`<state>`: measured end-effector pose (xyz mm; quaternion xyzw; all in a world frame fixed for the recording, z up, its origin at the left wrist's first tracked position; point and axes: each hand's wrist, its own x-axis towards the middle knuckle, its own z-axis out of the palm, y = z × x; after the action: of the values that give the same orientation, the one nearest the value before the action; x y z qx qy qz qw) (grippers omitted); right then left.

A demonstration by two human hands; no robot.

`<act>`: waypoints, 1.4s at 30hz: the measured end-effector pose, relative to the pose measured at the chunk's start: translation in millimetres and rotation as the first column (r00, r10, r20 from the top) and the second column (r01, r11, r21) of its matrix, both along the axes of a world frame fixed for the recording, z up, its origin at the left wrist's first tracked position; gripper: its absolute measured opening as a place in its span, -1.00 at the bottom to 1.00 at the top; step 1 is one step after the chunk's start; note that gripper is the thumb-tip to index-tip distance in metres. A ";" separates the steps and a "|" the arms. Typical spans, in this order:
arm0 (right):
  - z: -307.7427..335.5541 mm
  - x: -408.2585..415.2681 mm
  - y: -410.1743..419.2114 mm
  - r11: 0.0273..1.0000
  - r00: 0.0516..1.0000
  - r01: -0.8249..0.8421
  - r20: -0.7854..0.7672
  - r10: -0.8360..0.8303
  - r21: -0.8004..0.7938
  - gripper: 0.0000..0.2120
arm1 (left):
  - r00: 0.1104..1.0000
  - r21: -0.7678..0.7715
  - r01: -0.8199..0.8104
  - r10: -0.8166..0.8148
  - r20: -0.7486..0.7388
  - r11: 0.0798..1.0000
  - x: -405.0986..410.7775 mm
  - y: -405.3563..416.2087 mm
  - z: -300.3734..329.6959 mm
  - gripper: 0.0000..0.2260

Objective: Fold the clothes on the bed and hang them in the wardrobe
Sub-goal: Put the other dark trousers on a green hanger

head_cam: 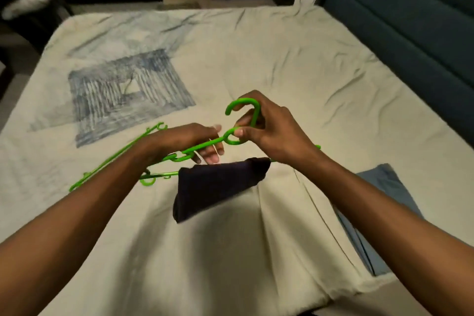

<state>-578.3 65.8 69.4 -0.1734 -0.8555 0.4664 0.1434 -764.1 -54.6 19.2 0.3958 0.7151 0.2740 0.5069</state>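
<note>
Both forearms reach in over the bed's [256, 54] near edge. Right hand [269, 128] pinches the hanger [205, 145] neck; left hand [189, 141] grips its arm, which runs leftward. Dark cloth [215, 187] hangs just below them.

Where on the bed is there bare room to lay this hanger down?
Bare sheet lies between the blue printed patch and the dark headboard, also far, toward the floor. The near middle is crowded: green hangers, dark garment, both hands. The blue pillow fills the near right edge.
</note>
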 end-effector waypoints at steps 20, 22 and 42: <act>223.4 115.2 91.9 0.807 0.936 0.334 -0.068 -0.346 0.486 -0.56 | 0.794 0.701 0.269 0.259 -0.549 0.661 102.6 84.4 229.1 -0.85; 235.5 132.7 99.6 0.746 0.924 0.324 -0.025 -0.381 0.581 -0.63 | 0.800 0.716 0.262 0.269 -0.537 0.647 107.7 89.5 248.5 -0.85; 245.3 175.6 92.4 0.681 0.933 0.338 -0.135 -0.334 0.649 -0.79 | 0.696 0.656 0.255 0.336 -0.635 0.710 148.1 59.1 286.3 -0.87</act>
<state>-402.6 158.2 314.7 -0.2637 -0.9175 0.0982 0.2809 -616.0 4.5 305.4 0.6140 0.7025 0.3597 -0.0100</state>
